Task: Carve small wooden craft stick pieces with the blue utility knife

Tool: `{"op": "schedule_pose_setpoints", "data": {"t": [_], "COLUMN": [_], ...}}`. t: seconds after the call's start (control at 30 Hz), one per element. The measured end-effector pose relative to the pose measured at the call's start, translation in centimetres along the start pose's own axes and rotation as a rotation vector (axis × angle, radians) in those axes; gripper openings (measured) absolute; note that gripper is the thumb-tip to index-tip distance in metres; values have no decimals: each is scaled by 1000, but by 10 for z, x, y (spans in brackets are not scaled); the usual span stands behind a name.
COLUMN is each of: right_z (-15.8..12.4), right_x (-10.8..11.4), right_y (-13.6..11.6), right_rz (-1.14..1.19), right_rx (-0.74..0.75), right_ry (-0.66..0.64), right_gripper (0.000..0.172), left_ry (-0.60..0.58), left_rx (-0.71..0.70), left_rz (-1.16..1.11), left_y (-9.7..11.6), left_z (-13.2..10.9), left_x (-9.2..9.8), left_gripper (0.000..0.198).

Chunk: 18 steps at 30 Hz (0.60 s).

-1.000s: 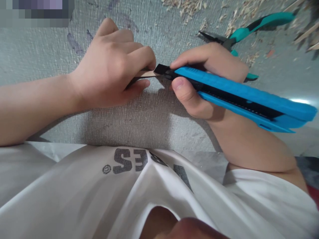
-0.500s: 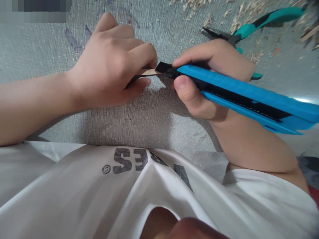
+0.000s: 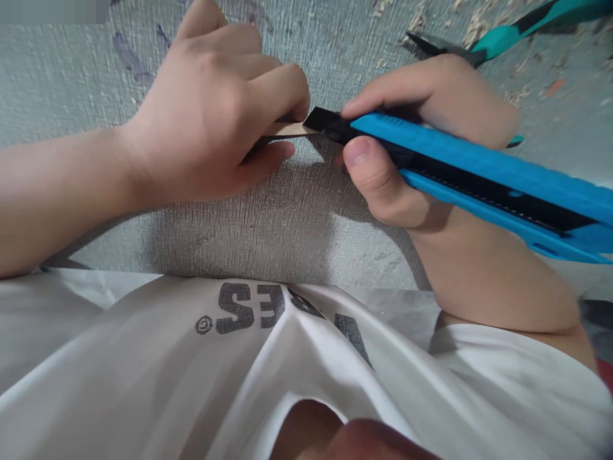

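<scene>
A thin wooden stick [image 3: 287, 130] pokes out between the thumb and bent forefinger of my left hand [image 3: 225, 115]; the rest of it is hidden in the palm. My right hand [image 3: 397, 153] is closed round a blue utility knife [image 3: 479, 163], with the thumb near its front end. The knife's short black blade [image 3: 318, 119] meets the tip of the stick and tilts up to the left. Both hands are held over the grey textured tabletop [image 3: 249, 236].
Pliers [image 3: 498, 45] with green and black handles lie beyond my right hand, partly covered by it. Pale wood shavings [image 3: 483, 19] are scattered around them. Purple stains [image 3: 129, 57] mark the surface at the upper left. My white shirt [image 3: 191, 370] fills the near side.
The knife and my right hand have shifted slightly right and up in the picture. The pliers and shavings also sit higher and further right, so the view has moved a little.
</scene>
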State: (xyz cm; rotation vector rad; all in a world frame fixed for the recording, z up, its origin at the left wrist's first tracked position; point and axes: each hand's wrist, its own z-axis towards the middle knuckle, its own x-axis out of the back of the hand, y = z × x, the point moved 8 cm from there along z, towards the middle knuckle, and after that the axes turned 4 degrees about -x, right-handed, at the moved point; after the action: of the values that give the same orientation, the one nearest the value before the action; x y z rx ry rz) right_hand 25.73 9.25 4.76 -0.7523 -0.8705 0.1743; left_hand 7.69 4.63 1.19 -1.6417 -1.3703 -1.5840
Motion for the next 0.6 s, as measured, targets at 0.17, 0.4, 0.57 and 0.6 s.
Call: {"op": "schedule_pose_setpoints", "data": {"t": [0.17, 0.4, 0.57, 0.6], "right_z": [-1, -1, -3, -3], "right_x": [4, 2, -2, -1], "right_y": [-2, 2, 3, 2], "right_rz": [-31, 60, -14, -30], "right_rx": [-54, -2, -109, -125], "right_ry": [-45, 126, 55, 43], "right_gripper": [26, 35, 37, 37], "left_ry": [-65, -1, -55, -45], "left_rx": [46, 23, 60, 52], "left_rz": [16, -18, -16, -19], "left_y": [-2, -1, 2, 2], "left_z": [1, -1, 3, 3], "left_x": [-3, -1, -1, -2], "left_gripper": [50, 53, 53, 52]}}
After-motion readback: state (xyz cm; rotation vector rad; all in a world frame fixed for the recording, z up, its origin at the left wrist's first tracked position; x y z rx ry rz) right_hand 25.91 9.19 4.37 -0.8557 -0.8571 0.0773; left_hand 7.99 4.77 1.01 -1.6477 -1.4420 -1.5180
